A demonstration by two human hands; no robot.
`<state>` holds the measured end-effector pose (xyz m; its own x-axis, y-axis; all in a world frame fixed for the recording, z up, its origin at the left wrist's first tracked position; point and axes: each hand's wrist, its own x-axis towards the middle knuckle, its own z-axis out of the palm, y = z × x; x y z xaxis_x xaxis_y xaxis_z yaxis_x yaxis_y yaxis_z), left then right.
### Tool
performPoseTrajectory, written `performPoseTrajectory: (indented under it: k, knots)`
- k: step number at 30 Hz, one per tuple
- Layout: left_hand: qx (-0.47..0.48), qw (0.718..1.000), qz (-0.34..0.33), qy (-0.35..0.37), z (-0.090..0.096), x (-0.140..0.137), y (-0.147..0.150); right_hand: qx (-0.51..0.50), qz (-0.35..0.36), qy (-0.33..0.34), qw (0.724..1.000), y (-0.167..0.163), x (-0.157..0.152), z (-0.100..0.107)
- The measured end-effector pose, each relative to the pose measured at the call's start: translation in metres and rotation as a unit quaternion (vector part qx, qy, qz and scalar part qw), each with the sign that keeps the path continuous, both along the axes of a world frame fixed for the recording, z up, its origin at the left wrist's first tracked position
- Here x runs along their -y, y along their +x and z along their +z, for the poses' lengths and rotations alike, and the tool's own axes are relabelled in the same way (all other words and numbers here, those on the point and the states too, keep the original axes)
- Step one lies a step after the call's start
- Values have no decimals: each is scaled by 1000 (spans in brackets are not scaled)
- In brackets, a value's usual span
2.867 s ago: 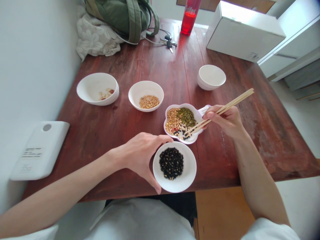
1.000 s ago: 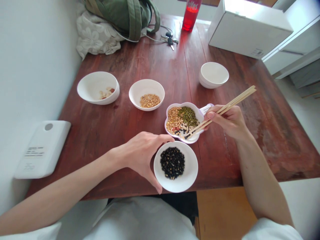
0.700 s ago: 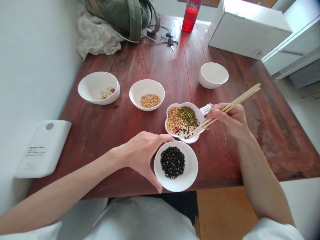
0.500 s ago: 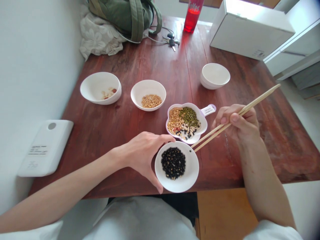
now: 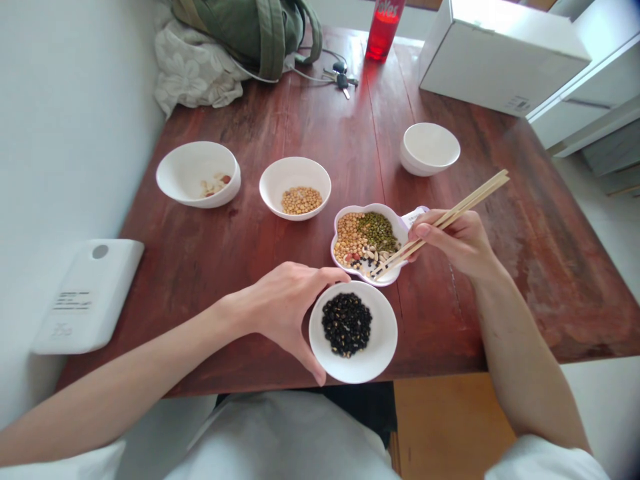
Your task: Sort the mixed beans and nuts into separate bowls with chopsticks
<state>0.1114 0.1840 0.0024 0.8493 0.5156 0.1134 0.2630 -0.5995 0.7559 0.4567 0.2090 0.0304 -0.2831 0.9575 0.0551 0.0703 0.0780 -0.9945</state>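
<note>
My left hand (image 5: 290, 307) grips the left rim of a white bowl (image 5: 383, 333) near the table's front edge. A heap of black beans (image 5: 347, 325) lies inside it. In my right hand (image 5: 453, 240) is a pair of wooden chopsticks (image 5: 470, 198), their tips close together. Those tips reach into a flower-shaped dish (image 5: 334, 230) with a purple rim, down at a few black beans. Soybeans (image 5: 350, 237), green mung beans (image 5: 379, 230) and pale nuts (image 5: 373, 253) share the dish. My right fingers partly cover its handle.
Behind stand a white bowl with nuts (image 5: 167, 175), a white bowl with soybeans (image 5: 273, 181) and another white bowl (image 5: 431, 147). A power bank (image 5: 93, 297) lies left. Farther back are a green bag (image 5: 240, 33), keys (image 5: 344, 81), a red bottle (image 5: 384, 33) and a white box (image 5: 500, 60).
My right hand has shifted left with the chopsticks, their tips going from the bowl's rim into the flower-shaped dish. The single black bean near the bowl's rim no longer shows there.
</note>
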Motion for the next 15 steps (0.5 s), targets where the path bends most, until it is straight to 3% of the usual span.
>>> performPoseTrajectory:
  k: [15]
  knots:
    - [-8, 1000, 0, 3, -1, 0, 0, -8, -11, -7, 1000, -3, -2, -5]
